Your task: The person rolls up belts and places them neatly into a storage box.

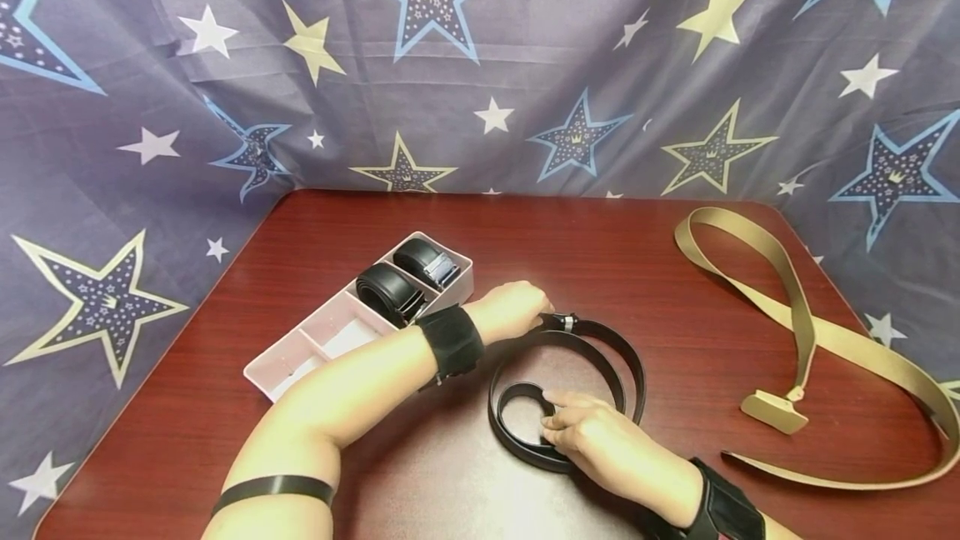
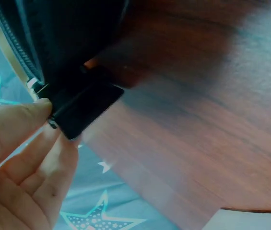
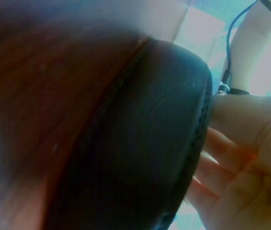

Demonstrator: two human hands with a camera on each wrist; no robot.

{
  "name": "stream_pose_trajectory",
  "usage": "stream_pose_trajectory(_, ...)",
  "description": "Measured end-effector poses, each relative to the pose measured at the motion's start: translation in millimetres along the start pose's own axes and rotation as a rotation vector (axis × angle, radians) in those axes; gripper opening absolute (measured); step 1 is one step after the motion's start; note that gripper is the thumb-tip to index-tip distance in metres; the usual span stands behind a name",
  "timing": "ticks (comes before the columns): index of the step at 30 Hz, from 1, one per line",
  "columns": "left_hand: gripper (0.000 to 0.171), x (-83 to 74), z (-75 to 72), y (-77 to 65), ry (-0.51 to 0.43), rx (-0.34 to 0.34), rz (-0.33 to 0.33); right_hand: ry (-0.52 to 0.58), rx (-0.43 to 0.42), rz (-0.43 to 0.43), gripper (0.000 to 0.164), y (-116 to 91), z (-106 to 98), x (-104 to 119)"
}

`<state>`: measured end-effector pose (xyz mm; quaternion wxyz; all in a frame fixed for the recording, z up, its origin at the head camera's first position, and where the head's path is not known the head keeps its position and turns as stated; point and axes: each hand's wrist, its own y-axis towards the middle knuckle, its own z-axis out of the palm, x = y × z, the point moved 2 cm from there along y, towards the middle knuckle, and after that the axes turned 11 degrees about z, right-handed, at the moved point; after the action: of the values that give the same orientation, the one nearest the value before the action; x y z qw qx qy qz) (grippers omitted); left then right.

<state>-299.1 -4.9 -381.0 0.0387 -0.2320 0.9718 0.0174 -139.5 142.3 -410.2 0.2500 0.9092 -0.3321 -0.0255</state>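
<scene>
A black leather belt [image 1: 525, 451] lies in loose loops on the table, with a tighter small curl inside them. At its far end my left hand [image 1: 513, 311] pinches the dark buckle [image 2: 89, 108] between thumb and fingers, as the left wrist view shows. My right hand [image 1: 600, 440] holds the inner curl on its right side. In the right wrist view, the stitched black strap [image 3: 145, 129] fills the middle, with the thumb at its edge and the fingertips partly hidden behind it.
Left of the hands stands a pink divided box [image 1: 322, 332]; two of its compartments hold coiled black belts [image 1: 386, 290]. A tan belt [image 1: 832, 336] with a flat buckle [image 1: 776, 411] sprawls over the table's right side. Star-patterned cloth [image 1: 465, 107] hangs behind the table.
</scene>
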Motion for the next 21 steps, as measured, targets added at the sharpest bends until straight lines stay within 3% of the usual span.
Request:
stream_pose_trajectory(5, 0.02, -2.5, -1.6, -10.5, -0.021, 0.004, -0.016, -0.01, -0.014, 0.007, 0.018, -1, 2, 3)
stream_pose_trajectory(12, 0.031, -8.8, -3.2, -35.9, -0.012, 0.096, -0.029, -0.091, -0.049, -0.01, 0.013, 1, 3, 4)
stream_pose_trajectory(15, 0.049, -13.8, -4.1, -48.2, -0.06, 0.154, -0.064, -0.131, -0.04, 0.014, 0.015, 1, 3, 5)
stream_pose_trajectory(21, 0.058, -28.6, -6.1, -70.8, -0.095, 0.218, -0.111, -0.178, 0.007, 0.099, 0.016, 2, 1, 10)
